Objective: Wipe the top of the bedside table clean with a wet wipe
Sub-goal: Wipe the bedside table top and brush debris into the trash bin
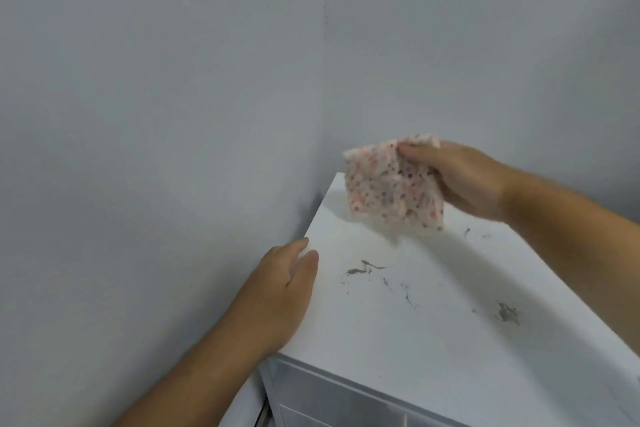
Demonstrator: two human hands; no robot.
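The white bedside table (433, 340) fills the lower right of the head view. Its top carries grey smudges near the middle (360, 269) and toward the right (507, 312). My right hand (464, 180) pinches a white wipe with red and dark dots (391, 184) by its upper corner. The wipe hangs in the air just above the table's far end. My left hand (280, 291) lies along the table's left edge, fingers together, holding nothing.
Two grey walls meet in a corner (323, 114) right behind the table. The left wall runs close along the table's left side. A drawer front (346, 399) shows below the top at the near edge.
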